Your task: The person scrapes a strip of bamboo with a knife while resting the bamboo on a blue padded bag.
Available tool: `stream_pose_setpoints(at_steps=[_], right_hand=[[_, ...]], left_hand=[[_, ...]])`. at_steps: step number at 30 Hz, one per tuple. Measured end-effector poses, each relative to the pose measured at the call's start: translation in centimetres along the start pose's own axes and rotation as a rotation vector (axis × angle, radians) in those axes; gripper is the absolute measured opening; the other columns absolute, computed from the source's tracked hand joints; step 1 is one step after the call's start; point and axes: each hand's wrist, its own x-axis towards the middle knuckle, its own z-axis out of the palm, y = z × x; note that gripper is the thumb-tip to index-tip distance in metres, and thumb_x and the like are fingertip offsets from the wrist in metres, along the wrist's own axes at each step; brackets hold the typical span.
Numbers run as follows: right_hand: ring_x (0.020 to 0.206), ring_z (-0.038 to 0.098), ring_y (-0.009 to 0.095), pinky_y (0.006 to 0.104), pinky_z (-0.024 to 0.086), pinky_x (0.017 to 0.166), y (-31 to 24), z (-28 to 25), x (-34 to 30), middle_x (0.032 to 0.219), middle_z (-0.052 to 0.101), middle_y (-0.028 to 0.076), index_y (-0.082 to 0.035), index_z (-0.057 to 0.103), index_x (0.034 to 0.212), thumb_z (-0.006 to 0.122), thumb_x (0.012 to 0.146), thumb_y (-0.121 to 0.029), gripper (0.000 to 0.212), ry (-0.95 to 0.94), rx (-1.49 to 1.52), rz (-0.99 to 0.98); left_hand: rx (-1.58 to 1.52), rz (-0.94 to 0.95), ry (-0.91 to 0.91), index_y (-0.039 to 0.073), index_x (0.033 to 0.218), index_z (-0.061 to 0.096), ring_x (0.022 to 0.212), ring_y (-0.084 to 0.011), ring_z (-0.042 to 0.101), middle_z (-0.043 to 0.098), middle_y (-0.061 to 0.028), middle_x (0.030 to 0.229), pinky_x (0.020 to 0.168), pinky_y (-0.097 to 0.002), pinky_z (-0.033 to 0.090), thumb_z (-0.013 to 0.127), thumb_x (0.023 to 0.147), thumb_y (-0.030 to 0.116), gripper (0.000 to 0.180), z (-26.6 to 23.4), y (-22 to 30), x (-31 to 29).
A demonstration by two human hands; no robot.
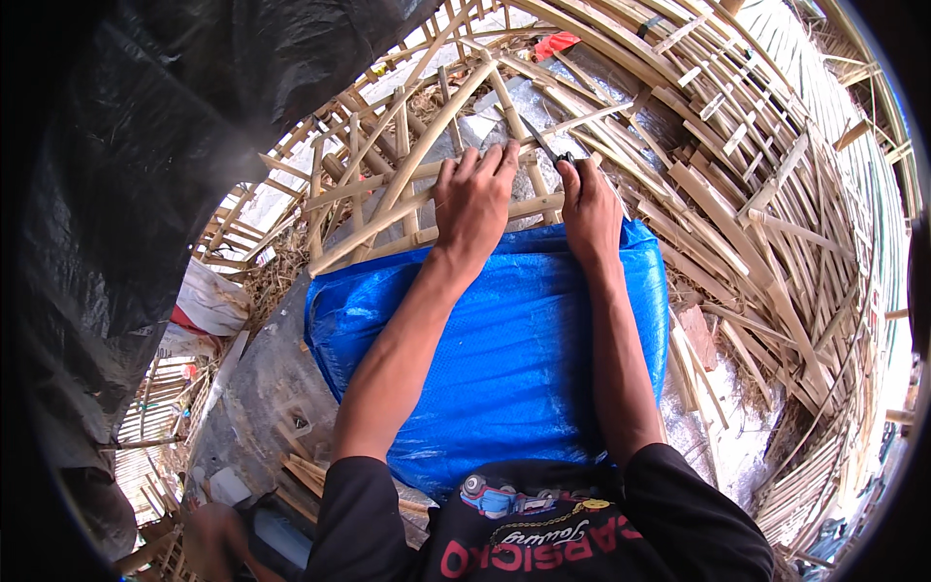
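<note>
A frame of bamboo poles (436, 141), joined in a triangle with crosspieces, rests against the far edge of the blue tarp (504, 339) across my lap. My left hand (473, 204) is closed over a bamboo crosspiece, its fingertips curled on the far side. To its right, my right hand (590, 206) grips a knife (544, 145) with a dark handle and a narrow dark blade. The blade points up and to the left, close to the crosspiece. The right fingers are partly hidden behind the thumb and the back of the hand.
Split bamboo strips (718, 209) lie heaped along the right, beside a curved slatted bamboo wall (878, 223). Dark plastic sheeting (145, 175) hangs at the left. A red scrap (555, 45) lies at the far side. Another person's blurred limb (215, 538) shows at the lower left.
</note>
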Motion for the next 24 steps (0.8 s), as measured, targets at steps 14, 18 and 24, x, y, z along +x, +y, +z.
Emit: stream_pose_setpoints(at_steps=[14,18,24], right_hand=[[0.081,0.063,0.048,0.0528,0.046,0.071,1.5,-0.5,0.7,0.080,0.065,0.026,-0.002,0.061,0.097,0.048,0.106,-0.044,0.045,-0.082,0.139,0.132],[0.078,0.062,0.047,0.0526,0.046,0.068,1.7,-0.8,0.6,0.078,0.064,0.025,-0.002,0.060,0.095,0.052,0.105,-0.042,0.042,-0.125,0.141,0.031],[0.075,0.062,0.047,0.0524,0.045,0.066,1.3,-0.7,0.5,0.075,0.063,0.024,-0.002,0.059,0.091,0.054,0.104,-0.042,0.041,-0.160,0.102,-0.009]], left_hand=[[-0.012,0.003,0.037,0.011,0.120,0.074,0.089,-0.0201,0.065,0.074,-0.0011,0.105,0.074,-0.0330,0.049,0.063,0.085,0.000,0.038,0.5,-0.8,-0.2],[0.014,-0.028,0.084,0.010,0.119,0.074,0.093,-0.0227,0.064,0.072,-0.0032,0.108,0.081,-0.0360,0.049,0.060,0.086,-0.002,0.038,0.3,-0.3,0.4],[-0.078,-0.080,0.049,0.009,0.116,0.074,0.094,-0.0254,0.064,0.070,-0.0046,0.106,0.086,-0.0389,0.049,0.059,0.085,-0.003,0.036,1.2,-0.6,0.0]])
